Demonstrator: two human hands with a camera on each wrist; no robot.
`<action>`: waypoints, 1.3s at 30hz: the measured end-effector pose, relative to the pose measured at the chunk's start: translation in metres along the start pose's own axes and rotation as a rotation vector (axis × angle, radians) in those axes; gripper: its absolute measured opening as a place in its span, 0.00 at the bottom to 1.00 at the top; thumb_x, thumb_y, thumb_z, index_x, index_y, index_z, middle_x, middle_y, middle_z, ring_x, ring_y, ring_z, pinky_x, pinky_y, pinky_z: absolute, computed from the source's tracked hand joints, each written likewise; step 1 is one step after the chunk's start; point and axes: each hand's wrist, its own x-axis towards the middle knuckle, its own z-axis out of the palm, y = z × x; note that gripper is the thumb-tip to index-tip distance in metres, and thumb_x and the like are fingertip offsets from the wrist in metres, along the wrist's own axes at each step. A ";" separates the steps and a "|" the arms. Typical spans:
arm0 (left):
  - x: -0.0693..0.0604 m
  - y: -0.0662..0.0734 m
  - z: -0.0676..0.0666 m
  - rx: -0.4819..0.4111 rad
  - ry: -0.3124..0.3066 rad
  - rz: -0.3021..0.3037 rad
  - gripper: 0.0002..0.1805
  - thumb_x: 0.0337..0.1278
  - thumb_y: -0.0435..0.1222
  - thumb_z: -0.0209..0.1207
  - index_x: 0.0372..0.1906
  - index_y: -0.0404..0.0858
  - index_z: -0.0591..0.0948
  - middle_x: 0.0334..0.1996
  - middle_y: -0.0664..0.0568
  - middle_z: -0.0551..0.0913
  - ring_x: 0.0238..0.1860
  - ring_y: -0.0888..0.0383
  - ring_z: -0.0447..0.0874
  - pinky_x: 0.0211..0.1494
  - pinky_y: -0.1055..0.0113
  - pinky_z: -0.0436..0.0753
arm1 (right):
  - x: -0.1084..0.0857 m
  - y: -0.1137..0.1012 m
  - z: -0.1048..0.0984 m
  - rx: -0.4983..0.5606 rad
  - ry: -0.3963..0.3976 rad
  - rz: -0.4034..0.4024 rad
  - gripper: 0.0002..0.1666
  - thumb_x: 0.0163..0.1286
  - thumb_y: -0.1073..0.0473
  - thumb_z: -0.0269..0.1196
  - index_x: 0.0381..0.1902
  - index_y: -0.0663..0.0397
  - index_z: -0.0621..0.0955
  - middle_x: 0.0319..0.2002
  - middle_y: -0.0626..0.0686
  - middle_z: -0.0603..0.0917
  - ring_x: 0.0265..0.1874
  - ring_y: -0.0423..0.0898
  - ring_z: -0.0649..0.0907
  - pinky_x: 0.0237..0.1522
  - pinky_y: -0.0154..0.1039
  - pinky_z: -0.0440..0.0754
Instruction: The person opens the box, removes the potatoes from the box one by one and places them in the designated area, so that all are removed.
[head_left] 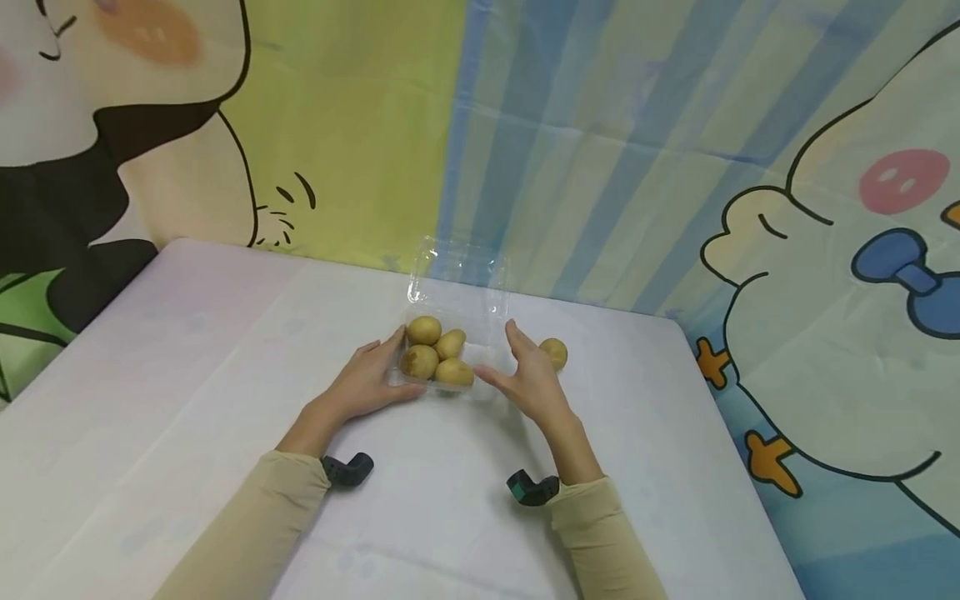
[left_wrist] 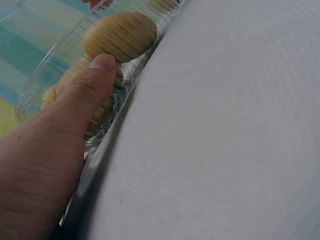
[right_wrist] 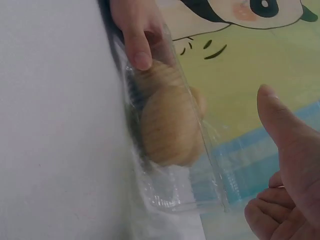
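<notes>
A clear plastic container (head_left: 486, 335) lies on the table with its lid (head_left: 457, 275) raised at the back. Several yellow potatoes (head_left: 420, 362) fill its left part. My left hand (head_left: 360, 382) grips the container's left end; in the left wrist view the thumb of that hand (left_wrist: 55, 132) presses the ribbed wall by a potato (left_wrist: 120, 36). Just off the container's right side, my right hand (head_left: 536, 390) holds nothing, thumb and forefinger spread. One loose potato (head_left: 555, 353) sits beyond it, partly covered by the hand. In the right wrist view the right hand (right_wrist: 295, 180) stands apart from the container (right_wrist: 170, 197).
A white cloth covers the table (head_left: 420, 500). Behind it hangs a printed curtain (head_left: 360, 125) with cartoon animals, which also runs down the right side. Each wrist wears a small black device, the left one (head_left: 348, 470) and the right one (head_left: 532, 488).
</notes>
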 end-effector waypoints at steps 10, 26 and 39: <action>-0.001 0.004 0.000 -0.010 0.009 -0.031 0.63 0.41 0.67 0.62 0.75 0.37 0.48 0.72 0.43 0.60 0.70 0.44 0.62 0.75 0.48 0.53 | 0.006 -0.040 0.017 -0.177 -0.003 0.064 0.52 0.57 0.28 0.59 0.62 0.67 0.73 0.62 0.65 0.73 0.61 0.59 0.75 0.61 0.50 0.76; -0.002 0.006 -0.002 -0.001 0.010 -0.012 0.62 0.43 0.66 0.62 0.75 0.35 0.49 0.72 0.42 0.60 0.70 0.45 0.63 0.75 0.47 0.53 | 0.019 -0.054 0.037 -0.234 -0.130 0.224 0.35 0.55 0.29 0.62 0.11 0.51 0.70 0.14 0.47 0.69 0.15 0.42 0.70 0.14 0.32 0.67; -0.001 0.004 0.000 0.005 0.010 -0.020 0.64 0.41 0.68 0.61 0.75 0.36 0.49 0.72 0.43 0.60 0.70 0.44 0.62 0.75 0.47 0.54 | 0.022 -0.050 0.039 -0.244 -0.140 0.180 0.31 0.57 0.32 0.63 0.23 0.57 0.79 0.17 0.49 0.74 0.17 0.43 0.72 0.16 0.32 0.66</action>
